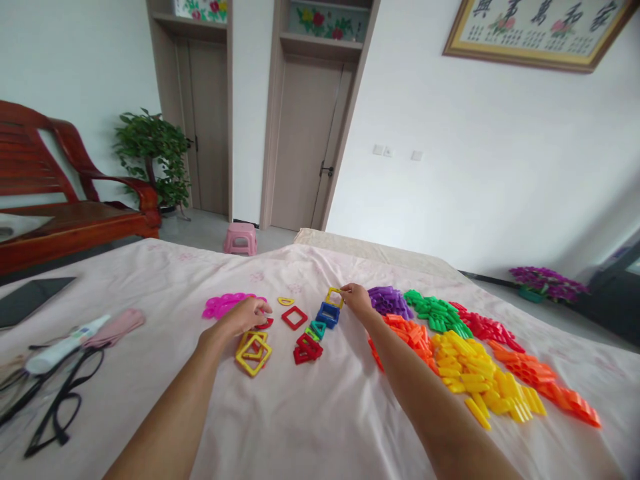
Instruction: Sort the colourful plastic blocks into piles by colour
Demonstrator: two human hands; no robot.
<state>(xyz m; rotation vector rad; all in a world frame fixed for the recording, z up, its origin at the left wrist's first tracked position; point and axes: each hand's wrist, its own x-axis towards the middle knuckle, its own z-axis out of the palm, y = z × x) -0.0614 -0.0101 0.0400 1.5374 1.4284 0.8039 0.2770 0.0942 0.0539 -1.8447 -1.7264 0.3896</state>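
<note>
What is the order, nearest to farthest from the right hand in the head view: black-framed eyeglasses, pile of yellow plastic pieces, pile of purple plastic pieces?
1. Pile of purple plastic pieces, just right of the right hand.
2. Pile of yellow plastic pieces, farther right and closer to the camera.
3. Black-framed eyeglasses, far left on the cloth.

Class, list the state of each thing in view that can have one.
Left hand: fingers at a red piece
Right hand: fingers on yellow square frame
Yellow sticks: loosely heaped
Cloth: spread, wrinkled
White bottle: lying down
Pink stool: upright
Left door: closed
Right door: closed
</note>
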